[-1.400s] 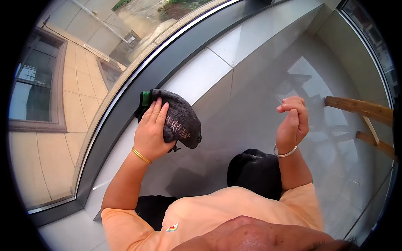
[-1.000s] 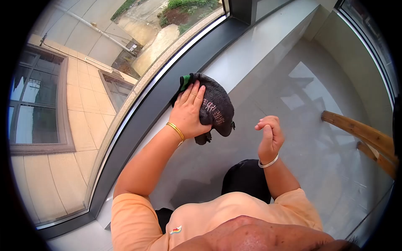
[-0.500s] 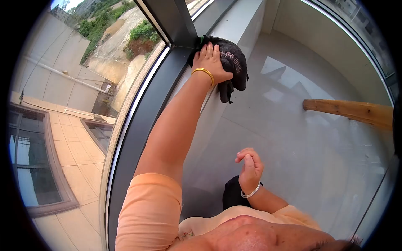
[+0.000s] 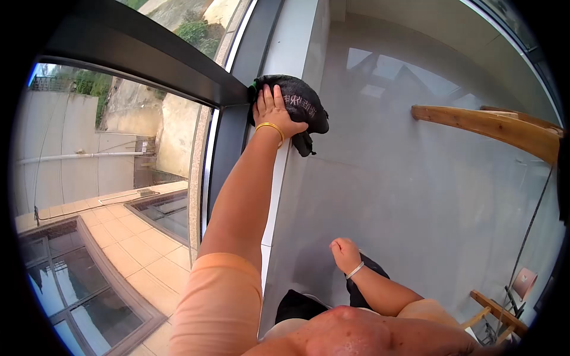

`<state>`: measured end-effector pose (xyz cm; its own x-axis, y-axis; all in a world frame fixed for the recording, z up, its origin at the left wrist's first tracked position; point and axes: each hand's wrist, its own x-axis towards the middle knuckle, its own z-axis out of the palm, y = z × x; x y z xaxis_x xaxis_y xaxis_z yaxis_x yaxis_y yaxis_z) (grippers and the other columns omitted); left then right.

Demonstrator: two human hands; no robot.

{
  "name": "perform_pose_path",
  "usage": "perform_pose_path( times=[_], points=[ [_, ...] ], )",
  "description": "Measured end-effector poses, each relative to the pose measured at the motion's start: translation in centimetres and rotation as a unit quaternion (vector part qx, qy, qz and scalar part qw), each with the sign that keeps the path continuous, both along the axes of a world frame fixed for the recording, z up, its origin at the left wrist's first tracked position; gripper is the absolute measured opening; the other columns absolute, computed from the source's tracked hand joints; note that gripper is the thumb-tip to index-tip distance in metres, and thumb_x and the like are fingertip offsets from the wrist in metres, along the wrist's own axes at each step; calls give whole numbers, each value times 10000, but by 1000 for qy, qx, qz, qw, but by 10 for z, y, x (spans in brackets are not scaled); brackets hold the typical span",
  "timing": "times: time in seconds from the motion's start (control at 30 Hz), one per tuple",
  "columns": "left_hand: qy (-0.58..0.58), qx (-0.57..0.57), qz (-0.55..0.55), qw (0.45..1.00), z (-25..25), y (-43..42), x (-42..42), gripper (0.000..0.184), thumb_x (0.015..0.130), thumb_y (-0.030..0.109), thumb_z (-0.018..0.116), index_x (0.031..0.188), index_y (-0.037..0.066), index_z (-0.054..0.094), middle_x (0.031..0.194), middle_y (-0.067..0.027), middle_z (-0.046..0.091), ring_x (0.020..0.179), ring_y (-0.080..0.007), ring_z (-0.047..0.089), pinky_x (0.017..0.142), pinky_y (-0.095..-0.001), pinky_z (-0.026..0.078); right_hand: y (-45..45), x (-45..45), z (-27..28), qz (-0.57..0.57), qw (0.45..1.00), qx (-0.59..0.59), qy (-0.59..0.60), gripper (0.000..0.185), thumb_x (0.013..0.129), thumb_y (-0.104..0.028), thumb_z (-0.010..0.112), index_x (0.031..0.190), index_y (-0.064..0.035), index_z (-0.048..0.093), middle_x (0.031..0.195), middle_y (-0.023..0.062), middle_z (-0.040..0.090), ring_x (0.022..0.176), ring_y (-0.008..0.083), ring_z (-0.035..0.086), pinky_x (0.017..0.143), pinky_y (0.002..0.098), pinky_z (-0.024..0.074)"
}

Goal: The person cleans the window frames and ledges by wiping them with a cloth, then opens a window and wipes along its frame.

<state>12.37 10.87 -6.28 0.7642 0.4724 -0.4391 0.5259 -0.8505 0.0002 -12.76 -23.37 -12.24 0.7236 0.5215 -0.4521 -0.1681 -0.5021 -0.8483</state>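
My left hand (image 4: 274, 107), with a gold bangle at the wrist, holds a bunched dark grey cloth (image 4: 306, 104) with pale lettering. Its fingers lie over the cloth, pressing it against the white ledge beside the dark window frame (image 4: 234, 126), near the upright post. Part of the cloth hangs over the ledge's inner edge. Lower down, near my dark-clothed knee, my right hand (image 4: 345, 255) is curled closed above the grey floor, with nothing visible in it. A silver bangle circles that wrist.
A thick dark post (image 4: 148, 47) meets the window frame at upper left. The white ledge (image 4: 292, 44) runs along the glass. Wooden legs (image 4: 481, 124) stand at the right, with another wooden piece (image 4: 504, 317) and a pinkish object (image 4: 525, 283) at lower right.
My left arm has stretched farther forward along the ledge, carrying the cloth to the post. My right hand has dropped lower in view and curled tighter. The view has turned, showing more window.
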Motion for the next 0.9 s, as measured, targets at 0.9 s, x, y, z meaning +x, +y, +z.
perform_pose_path(
  times=[0.9],
  points=[
    [-44,2,31,999,9,22,117,1347,629,579,785,1633,127,8,1697,-150,4,1568,-314,22,1225,-489,126,-63,1,105,-78,985,-127,-85,162,954,-143,583,865,-65,694,763,59,670,781,264,601,743,388,478]
  ],
)
